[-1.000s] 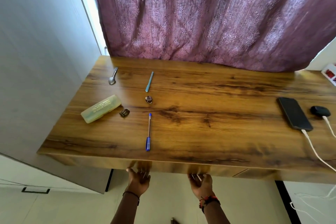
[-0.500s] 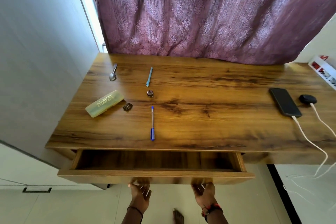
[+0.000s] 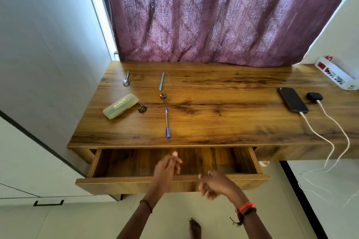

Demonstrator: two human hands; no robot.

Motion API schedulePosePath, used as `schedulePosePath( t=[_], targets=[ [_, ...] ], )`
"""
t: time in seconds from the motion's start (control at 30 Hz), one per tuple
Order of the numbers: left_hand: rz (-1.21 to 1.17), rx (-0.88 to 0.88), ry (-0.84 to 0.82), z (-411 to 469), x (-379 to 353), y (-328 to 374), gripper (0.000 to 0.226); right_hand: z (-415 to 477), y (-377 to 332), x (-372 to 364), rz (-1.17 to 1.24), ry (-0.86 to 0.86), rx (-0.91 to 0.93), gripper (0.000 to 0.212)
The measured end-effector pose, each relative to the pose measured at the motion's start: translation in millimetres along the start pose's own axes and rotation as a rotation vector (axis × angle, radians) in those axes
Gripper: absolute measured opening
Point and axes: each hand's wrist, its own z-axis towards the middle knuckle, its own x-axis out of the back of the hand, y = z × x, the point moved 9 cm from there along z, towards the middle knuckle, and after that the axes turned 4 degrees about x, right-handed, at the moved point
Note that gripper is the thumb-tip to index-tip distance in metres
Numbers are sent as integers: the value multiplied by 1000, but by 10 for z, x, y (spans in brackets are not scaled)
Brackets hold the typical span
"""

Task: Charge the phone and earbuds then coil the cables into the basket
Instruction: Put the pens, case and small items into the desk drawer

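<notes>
Hovering left hand (image 3: 167,169) and right hand (image 3: 215,184), both loose and empty, above the open drawer (image 3: 116,180), we are probably wisest leaving the charging phone (image 3: 293,99) undisturbed.

Faint raised print, legibly only "SOUTH…", on the pale green case (image 3: 120,105)

L hand (image 3: 167,169), R hand (image 3: 216,184) blurred; power strip (image 3: 335,73) cut by rt edge.

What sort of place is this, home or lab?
Most likely a home, a bedroom or study: a wooden desk with an open drawer, a patterned purple curtain behind it, a phone and earbuds case charging on white cables.
</notes>
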Motion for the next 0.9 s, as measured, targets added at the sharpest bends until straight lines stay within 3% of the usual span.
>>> schedulePosePath(
  t=[0.13, 0.27, 0.53, 0.9],
  targets=[
    [204, -137, 219, 199, 187, 20, 29, 111, -566, 238, 5, 382, 292, 29],
    [531, -145, 225, 333, 147, -227, 27, 275, -506, 267, -131, 607, 292, 31],
    [787, -186, 203, 370, 70, -381, 26, 324, -380, 104, -450, 630, 278, 28],
    [814, -136, 199, -82, 12, -589, 35, 37, -102, -164, -513, 631, 254, 25]
  ],
)
